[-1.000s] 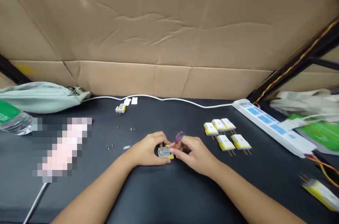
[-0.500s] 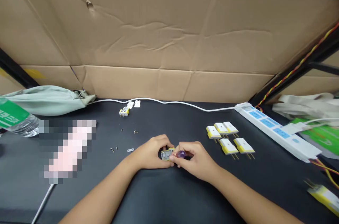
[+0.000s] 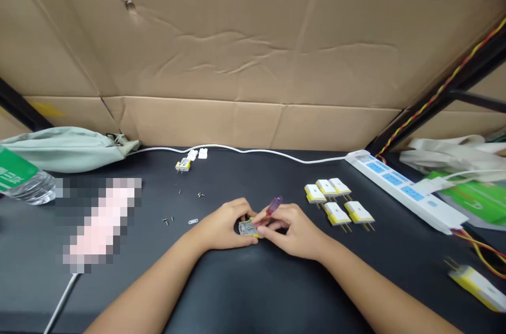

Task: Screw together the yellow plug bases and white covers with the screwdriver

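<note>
1. Here, in the head view, the left hand [image 3: 227, 226] holds a grey, yellow-edged plug housing [image 3: 247, 228] near the front of the black table [image 3: 253, 181]; its open side faces up, the small parts inside too fine to name.
2. The right hand [image 3: 296, 231] grips a purple-handled screwdriver [image 3: 275, 204] over that housing; its tip is hidden.
3. The power strip [image 3: 446, 218] carries one white adapter [image 3: 429, 185]. What the pale green bag [image 3: 67, 150] holds cannot be told.
4. Counted: five white-and-yellow plugs [image 3: 337, 213] right of the hands, three behind two; one lone plug [image 3: 480, 286] at lower right; one open plug [image 3: 183, 165] and two white covers [image 3: 203, 153] behind; one metal plate [image 3: 193, 221].
</note>
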Motion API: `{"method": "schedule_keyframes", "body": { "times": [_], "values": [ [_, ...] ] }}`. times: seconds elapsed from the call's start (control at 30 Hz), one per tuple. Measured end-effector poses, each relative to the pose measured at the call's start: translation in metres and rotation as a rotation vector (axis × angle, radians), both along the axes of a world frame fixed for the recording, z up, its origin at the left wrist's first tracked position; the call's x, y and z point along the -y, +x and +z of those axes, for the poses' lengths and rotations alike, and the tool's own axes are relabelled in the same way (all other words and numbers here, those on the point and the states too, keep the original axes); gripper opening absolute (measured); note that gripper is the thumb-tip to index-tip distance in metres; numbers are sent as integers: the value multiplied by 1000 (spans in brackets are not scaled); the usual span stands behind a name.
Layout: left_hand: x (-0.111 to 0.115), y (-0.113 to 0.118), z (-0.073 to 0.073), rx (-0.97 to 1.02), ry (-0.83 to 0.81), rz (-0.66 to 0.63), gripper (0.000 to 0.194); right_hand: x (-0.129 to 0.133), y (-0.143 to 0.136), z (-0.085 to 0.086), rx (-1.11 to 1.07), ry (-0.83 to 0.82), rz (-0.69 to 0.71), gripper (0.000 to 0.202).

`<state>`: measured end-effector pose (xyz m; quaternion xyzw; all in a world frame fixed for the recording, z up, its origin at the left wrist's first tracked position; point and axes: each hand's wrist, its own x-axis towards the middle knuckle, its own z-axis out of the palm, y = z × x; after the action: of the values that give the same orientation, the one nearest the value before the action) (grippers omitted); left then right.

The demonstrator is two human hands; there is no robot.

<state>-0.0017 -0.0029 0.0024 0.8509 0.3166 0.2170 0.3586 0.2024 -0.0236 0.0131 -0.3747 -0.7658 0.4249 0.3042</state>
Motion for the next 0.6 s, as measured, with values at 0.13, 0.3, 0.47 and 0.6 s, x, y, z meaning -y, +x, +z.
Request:
{"method": "schedule_keyframes", "body": {
  "times": [0.13,0.3,0.47,0.6],
  "values": [
    [0,0,1,4,-12,-3,22,-3,3,1,74,102,24,16],
    [1,1,-1,-2,13,8,22,-3,-3,-1,154,269,-46,16],
    [1,1,-2,11,6,10,22,2,-11,1,185,294,-85,25],
    [1,0,-1,-23,-14,29,21,3,-12,4,186,282,-44,25]
  ]
}}
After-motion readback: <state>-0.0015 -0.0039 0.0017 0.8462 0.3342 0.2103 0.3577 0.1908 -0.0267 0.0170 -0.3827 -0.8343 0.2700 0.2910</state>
